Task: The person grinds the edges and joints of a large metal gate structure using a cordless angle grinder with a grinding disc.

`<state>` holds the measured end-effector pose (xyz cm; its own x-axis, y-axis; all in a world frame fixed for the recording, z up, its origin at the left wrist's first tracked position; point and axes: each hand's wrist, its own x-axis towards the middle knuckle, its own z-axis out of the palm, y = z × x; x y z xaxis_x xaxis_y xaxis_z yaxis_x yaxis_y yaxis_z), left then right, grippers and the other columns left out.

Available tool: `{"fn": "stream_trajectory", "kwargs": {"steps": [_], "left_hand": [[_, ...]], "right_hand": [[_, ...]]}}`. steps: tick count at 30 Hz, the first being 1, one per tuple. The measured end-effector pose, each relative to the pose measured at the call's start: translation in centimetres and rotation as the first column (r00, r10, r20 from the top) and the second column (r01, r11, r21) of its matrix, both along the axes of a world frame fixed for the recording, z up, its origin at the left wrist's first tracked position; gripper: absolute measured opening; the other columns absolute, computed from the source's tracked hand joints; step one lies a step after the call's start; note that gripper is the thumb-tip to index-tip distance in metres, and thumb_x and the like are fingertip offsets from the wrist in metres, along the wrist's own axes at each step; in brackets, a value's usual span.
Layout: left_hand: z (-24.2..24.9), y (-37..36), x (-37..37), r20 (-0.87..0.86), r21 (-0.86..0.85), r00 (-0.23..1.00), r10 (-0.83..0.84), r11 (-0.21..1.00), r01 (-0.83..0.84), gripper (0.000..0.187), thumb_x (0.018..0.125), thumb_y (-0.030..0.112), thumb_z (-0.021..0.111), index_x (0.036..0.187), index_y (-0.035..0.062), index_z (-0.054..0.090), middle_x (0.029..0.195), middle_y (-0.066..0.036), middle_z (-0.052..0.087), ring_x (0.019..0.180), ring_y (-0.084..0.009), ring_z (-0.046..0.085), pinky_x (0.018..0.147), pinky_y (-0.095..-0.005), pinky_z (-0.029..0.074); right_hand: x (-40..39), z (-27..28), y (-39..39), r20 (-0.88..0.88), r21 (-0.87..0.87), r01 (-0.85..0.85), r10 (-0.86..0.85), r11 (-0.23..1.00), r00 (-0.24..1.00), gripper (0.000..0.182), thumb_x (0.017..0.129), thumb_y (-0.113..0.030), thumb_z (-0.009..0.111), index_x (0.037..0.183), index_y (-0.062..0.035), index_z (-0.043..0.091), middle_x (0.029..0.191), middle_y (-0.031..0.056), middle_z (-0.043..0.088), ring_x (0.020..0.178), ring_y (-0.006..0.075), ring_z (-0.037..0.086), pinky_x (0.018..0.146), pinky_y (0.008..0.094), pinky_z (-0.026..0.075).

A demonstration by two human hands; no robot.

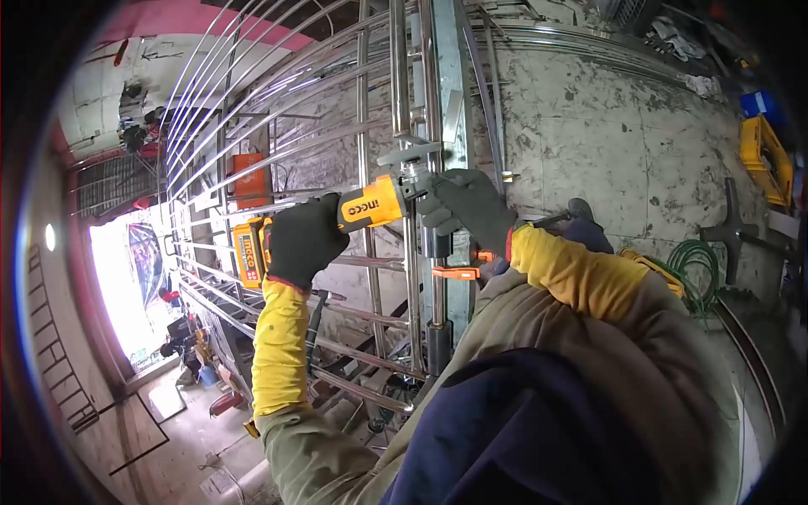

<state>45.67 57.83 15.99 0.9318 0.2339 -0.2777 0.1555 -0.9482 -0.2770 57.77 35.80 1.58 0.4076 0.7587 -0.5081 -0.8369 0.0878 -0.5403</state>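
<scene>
My left hand, in a dark glove, is wrapped round the rear body of a yellow and black angle grinder with a battery at its back end. My right hand, also gloved, is closed at the grinder's head, and its fingers partly hide what they grip there. The grinder's disc lies beside upright shiny metal tubes of a large frame. Just below my right hand, an orange clamp sits by the tubes and a pale green beam.
Long metal bars fan out at the left. An orange box lies behind them. At the right are a yellow crate, a coiled green hose and a dark metal stand. A bright doorway opens at the far left.
</scene>
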Motion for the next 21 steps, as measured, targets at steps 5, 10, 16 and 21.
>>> {"fn": "stream_trajectory", "kwargs": {"steps": [5,10,16,21], "left_hand": [[-0.9,0.3,0.2,-0.020,-0.015,1.000,-0.006,1.000,0.006,0.029,0.078,0.027,0.080,0.104,0.0143,0.074,0.081,-0.015,0.075,0.075,-0.0381,0.075,0.068,-0.0502,0.059],[2.0,-0.2,-0.9,0.012,0.010,0.999,0.038,0.999,-0.038,0.033,0.079,0.029,0.080,0.108,0.0158,0.075,0.084,-0.014,0.076,0.076,-0.0376,0.076,0.069,-0.0500,0.060],[6.0,-0.7,-3.2,0.094,0.008,0.988,0.119,0.993,-0.120,0.041,0.076,0.028,0.084,0.114,0.0153,0.075,0.087,-0.013,0.077,0.081,-0.0359,0.077,0.073,-0.0486,0.061],[5.6,-0.6,-3.3,0.099,-0.024,0.989,0.108,0.994,-0.106,0.044,0.075,0.029,0.085,0.116,0.0144,0.075,0.086,-0.013,0.076,0.081,-0.0360,0.076,0.073,-0.0487,0.061]], "right_hand": [[0.5,-0.3,0.1,-0.025,-0.001,-0.030,0.030,1.000,0.999,0.016,0.110,-0.019,0.065,0.109,-0.0040,0.070,0.086,0.0105,0.072,0.062,0.0114,0.063,0.049,0.0247,0.046],[0.1,0.6,0.1,-0.024,0.191,-0.012,0.017,0.982,1.000,0.015,0.108,-0.018,0.067,0.106,-0.0043,0.070,0.083,0.0087,0.071,0.061,0.0098,0.061,0.047,0.0244,0.043],[0.0,5.8,0.5,0.075,0.239,-0.033,0.015,0.971,0.997,0.011,0.106,-0.015,0.068,0.103,-0.0038,0.070,0.084,0.0074,0.071,0.066,0.0100,0.063,0.050,0.0251,0.045],[-0.1,4.4,0.5,0.041,0.272,-0.058,0.048,0.961,0.998,0.009,0.108,-0.012,0.064,0.107,-0.0048,0.070,0.085,0.0045,0.067,0.067,0.0080,0.058,0.054,0.0241,0.045]]}}
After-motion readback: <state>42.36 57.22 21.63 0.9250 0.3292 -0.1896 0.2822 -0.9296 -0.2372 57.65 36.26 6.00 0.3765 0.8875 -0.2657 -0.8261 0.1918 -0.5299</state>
